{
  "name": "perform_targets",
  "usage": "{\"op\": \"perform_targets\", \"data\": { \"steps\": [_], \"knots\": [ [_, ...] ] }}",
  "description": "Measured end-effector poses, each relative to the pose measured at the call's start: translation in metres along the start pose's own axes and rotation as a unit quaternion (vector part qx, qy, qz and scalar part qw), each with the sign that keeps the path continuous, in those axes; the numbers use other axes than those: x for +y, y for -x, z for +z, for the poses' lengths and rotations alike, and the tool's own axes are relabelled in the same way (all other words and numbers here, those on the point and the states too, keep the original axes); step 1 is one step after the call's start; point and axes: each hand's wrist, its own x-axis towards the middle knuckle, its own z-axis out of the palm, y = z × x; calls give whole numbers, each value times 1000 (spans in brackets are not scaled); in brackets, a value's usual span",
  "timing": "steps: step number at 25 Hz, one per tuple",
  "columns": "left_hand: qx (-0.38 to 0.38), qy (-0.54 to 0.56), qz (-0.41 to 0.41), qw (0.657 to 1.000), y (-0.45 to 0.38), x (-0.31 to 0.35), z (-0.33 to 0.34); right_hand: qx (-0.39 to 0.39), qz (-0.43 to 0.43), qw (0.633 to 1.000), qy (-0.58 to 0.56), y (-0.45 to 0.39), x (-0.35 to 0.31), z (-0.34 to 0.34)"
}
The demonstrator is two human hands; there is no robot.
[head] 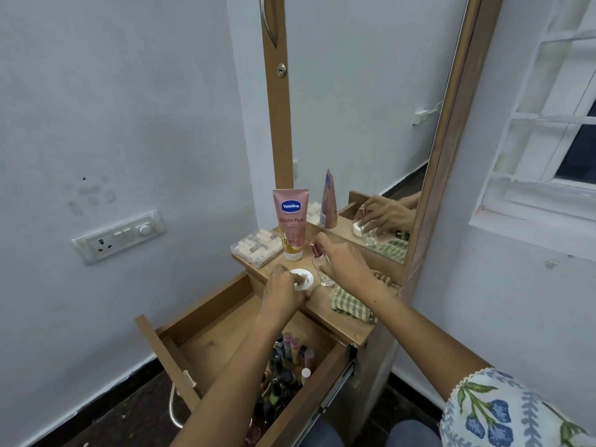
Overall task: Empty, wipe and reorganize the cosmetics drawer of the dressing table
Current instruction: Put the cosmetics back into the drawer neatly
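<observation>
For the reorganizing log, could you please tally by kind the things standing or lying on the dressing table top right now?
Pink lotion tube: 1
Clear compartment box: 1
White jar: 1
Glass perfume bottle: 1
Green checked cloth: 1
Total: 5

pink lotion tube [291,221], green checked cloth [353,305], seemingly white jar [302,279]

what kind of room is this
Most likely a bedroom corner at home, at a dressing table: a tall mirror above a narrow wooden top, a Vaseline tube standing on it, and an open drawer holding small cosmetic bottles.
</observation>
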Motion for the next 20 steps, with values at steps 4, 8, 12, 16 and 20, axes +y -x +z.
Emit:
{"op": "perform_targets", "data": {
  "steps": [4, 8, 12, 16, 20],
  "knots": [
    [6, 6, 13, 1000, 0, -2, 1, 32, 30, 999, -28, 12, -4, 3],
    [17, 19, 35, 999, 4, -6, -4, 65, 31, 993, -94, 28, -7, 5],
    [52, 50, 41, 997, 25, -19, -14, 75, 21, 985, -153, 43, -13, 7],
    [81, 59, 31, 994, 51, -50, -39, 52, 20, 962, -268, 50, -43, 12],
    [57, 26, -40, 997, 65, -104, -85, 13, -6, 949, -316, 50, -77, 39]
  ]
}}
